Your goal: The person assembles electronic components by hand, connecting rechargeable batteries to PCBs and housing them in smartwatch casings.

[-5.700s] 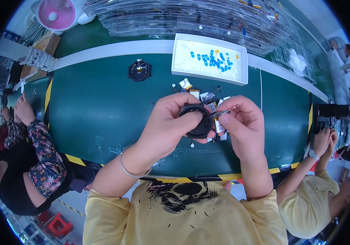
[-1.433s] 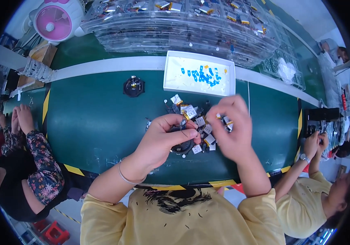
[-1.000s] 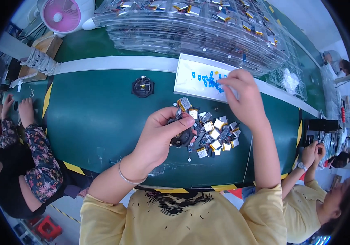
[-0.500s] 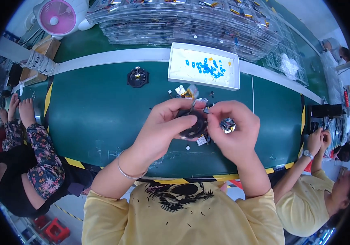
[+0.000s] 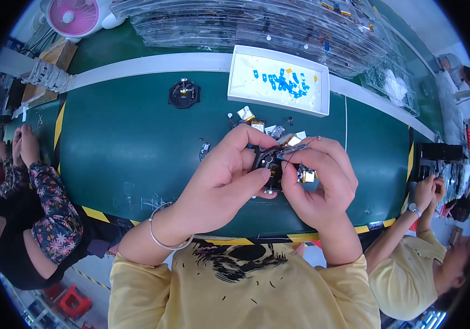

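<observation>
Case (image 5: 270,168) sits mid-frame, clamped in the left hand (image 5: 218,183)'s fingers; the right hand (image 5: 325,178)'s pinch a wired part (image 5: 294,148) beside it. Green bench (image 5: 125,142) beneath; white box (image 5: 246,90) upper centre, pink fan (image 5: 78,16) upper left.

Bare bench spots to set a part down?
Left: green surface between left striped tape and small loose part, below loose black case. Right: narrower patch between right hand and right striped tape. Crowded: from left hand across to right hand, where battery pieces spread toward the white box.
</observation>
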